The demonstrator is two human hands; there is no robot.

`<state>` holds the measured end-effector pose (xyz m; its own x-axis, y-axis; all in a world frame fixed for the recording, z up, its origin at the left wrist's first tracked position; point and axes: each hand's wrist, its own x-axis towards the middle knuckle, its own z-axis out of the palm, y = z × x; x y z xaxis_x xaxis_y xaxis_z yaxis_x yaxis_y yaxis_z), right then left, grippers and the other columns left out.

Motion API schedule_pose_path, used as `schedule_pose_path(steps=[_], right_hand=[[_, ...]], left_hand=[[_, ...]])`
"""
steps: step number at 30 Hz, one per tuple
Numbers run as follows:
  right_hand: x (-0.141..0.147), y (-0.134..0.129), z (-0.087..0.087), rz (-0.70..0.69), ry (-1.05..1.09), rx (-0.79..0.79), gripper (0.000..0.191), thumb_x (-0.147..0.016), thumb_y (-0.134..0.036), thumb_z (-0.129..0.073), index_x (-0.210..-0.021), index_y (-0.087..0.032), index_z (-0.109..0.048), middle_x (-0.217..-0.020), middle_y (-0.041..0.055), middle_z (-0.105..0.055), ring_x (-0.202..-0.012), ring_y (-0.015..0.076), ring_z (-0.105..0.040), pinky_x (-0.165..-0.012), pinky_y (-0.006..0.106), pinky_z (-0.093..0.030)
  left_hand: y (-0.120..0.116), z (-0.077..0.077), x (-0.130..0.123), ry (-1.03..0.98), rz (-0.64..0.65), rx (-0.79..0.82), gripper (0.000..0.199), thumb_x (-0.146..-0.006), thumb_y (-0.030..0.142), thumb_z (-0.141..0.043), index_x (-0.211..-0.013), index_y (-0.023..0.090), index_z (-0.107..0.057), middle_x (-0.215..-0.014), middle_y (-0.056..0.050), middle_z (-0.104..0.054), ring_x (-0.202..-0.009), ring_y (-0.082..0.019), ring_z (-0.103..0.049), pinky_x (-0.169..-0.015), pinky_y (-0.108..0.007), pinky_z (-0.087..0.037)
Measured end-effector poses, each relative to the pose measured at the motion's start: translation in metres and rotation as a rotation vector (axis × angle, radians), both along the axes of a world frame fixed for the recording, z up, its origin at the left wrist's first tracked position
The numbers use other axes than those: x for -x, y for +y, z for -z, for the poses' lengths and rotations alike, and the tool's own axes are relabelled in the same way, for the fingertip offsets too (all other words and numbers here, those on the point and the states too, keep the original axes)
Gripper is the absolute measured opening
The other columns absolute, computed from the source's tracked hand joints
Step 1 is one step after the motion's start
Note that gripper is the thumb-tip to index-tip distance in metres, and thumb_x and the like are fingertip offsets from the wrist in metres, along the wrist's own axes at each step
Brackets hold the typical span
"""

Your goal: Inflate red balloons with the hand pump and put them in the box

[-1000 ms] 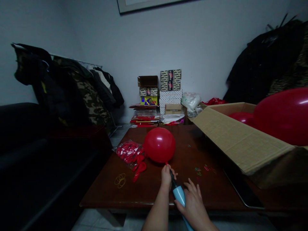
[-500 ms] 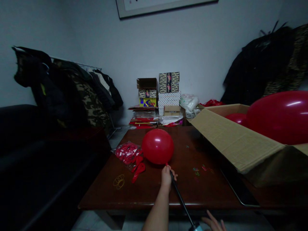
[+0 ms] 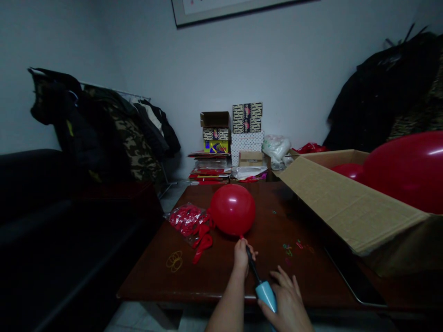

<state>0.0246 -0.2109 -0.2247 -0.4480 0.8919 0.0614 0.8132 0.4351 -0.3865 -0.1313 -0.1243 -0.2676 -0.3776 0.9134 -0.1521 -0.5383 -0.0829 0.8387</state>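
A round red balloon (image 3: 232, 210) stands inflated above the dark wooden table (image 3: 311, 281), its neck pinched by my left hand (image 3: 242, 257) onto the black nozzle of a light blue hand pump (image 3: 266, 295). My right hand (image 3: 285, 299) lies over the pump's blue handle, palm against it and fingers spread. Left of the balloon lie a clear packet of deflated red balloons (image 3: 187, 220) and several loose deflated balloons (image 3: 202, 246).
An open cardboard box (image 3: 346, 203) on the right holds large red balloons (image 3: 404, 173). Yellow rubber bands (image 3: 175, 261) and small coloured bits (image 3: 294, 249) lie on the table. A black sofa (image 3: 51, 207) runs along the left, and stacked boxes (image 3: 242, 138) stand behind.
The pump handle, drawn far out half a second ago, is pushed back in, with my right hand back on it. My left hand and the balloon stay nearly in place.
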Motion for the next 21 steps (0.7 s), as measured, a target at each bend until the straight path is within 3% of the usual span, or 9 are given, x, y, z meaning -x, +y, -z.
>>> schedule_pose_path(steps=[4, 9, 16, 19, 21], right_hand=[[0.024, 0.016, -0.009, 0.036, 0.002, -0.021, 0.040, -0.070, -0.046, -0.053, -0.095, -0.019, -0.066, -0.127, 0.0103, -0.051, -0.130, 0.0307, -0.027, -0.107, 0.053, -0.008], [0.032, 0.021, -0.002, 0.062, 0.001, -0.036, 0.045, -0.069, -0.045, -0.052, -0.102, -0.017, -0.064, -0.126, 0.0111, -0.052, -0.130, 0.0309, -0.028, -0.107, 0.053, -0.010], [0.009, 0.002, 0.014, 0.053, -0.021, -0.058, 0.046, -0.071, -0.049, -0.052, -0.103, -0.017, -0.063, -0.126, 0.0116, -0.052, -0.130, 0.0316, -0.028, -0.107, 0.054, -0.011], [-0.010, -0.008, 0.030, -0.006, -0.044, -0.010, 0.051, -0.069, -0.055, -0.053, -0.104, -0.019, -0.063, -0.129, 0.0116, -0.050, -0.129, 0.0336, -0.029, -0.106, 0.057, -0.012], [-0.025, -0.018, 0.043, -0.018, -0.059, -0.011, 0.045, -0.068, -0.053, -0.056, -0.098, -0.021, -0.065, -0.127, 0.0108, -0.052, -0.127, 0.0352, -0.032, -0.104, 0.060, -0.015]], left_hand=[[0.002, 0.000, 0.001, -0.013, -0.008, 0.000, 0.043, -0.067, 0.061, -0.053, -0.067, 0.022, -0.035, -0.036, 0.009, -0.045, -0.025, -0.007, -0.038, -0.044, -0.025, -0.041], [0.002, -0.002, 0.001, 0.006, -0.007, 0.032, 0.044, -0.067, 0.062, -0.051, -0.066, 0.022, -0.035, -0.035, 0.009, -0.044, -0.024, -0.008, -0.037, -0.041, -0.024, -0.039], [-0.002, -0.002, -0.002, 0.035, 0.004, 0.007, 0.041, -0.070, 0.060, -0.051, -0.067, 0.022, -0.036, -0.037, 0.009, -0.045, -0.025, -0.008, -0.039, -0.046, -0.026, -0.042], [-0.002, -0.002, -0.001, 0.034, -0.001, 0.005, 0.042, -0.069, 0.061, -0.051, -0.066, 0.022, -0.036, -0.036, 0.009, -0.045, -0.025, -0.008, -0.039, -0.047, -0.027, -0.043], [-0.002, -0.002, 0.000, 0.031, 0.000, 0.000, 0.044, -0.069, 0.062, -0.051, -0.066, 0.022, -0.035, -0.036, 0.009, -0.045, -0.025, -0.008, -0.039, -0.048, -0.028, -0.044]])
